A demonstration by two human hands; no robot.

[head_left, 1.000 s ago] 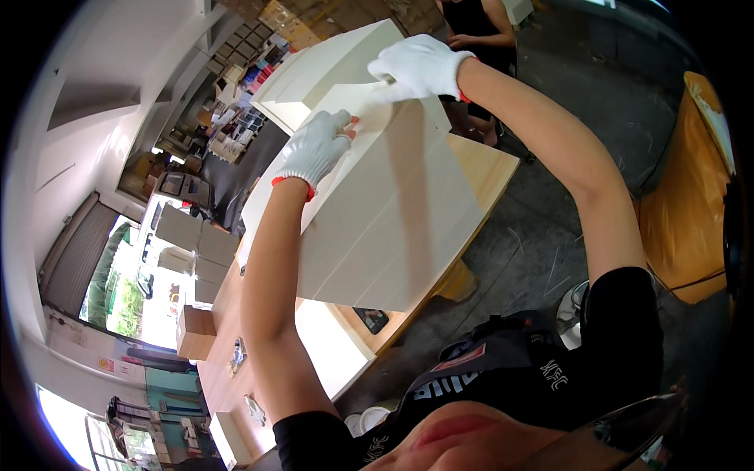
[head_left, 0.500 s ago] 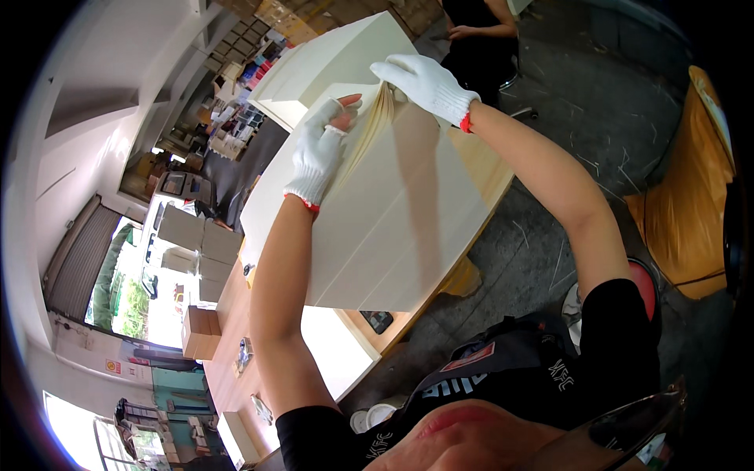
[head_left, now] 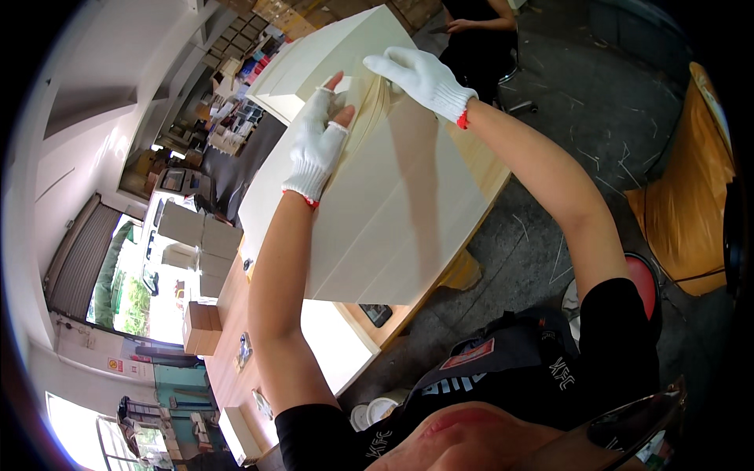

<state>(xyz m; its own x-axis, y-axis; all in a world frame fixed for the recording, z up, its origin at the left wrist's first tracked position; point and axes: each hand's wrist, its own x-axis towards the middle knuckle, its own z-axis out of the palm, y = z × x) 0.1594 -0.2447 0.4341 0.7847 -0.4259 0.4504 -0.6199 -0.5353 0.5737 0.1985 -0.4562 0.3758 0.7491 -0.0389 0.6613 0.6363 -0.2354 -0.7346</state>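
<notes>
From the head view, upper centre of the frame: the gloved left hand (head_left: 316, 144) and right hand (head_left: 420, 74) pinch the raised flap of a cream cardboard sheet (head_left: 393, 212) on the workbench (head_left: 479, 169). Folding seems underway; pressing the crease flat likely follows.

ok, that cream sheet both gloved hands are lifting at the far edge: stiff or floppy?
Probably semi-stiff: the cream sheet curves gently where the left hand and right hand raise it, yet stays flat lower down. Likely light, since fingers alone lift the edge. Could slide on the stack.
</notes>
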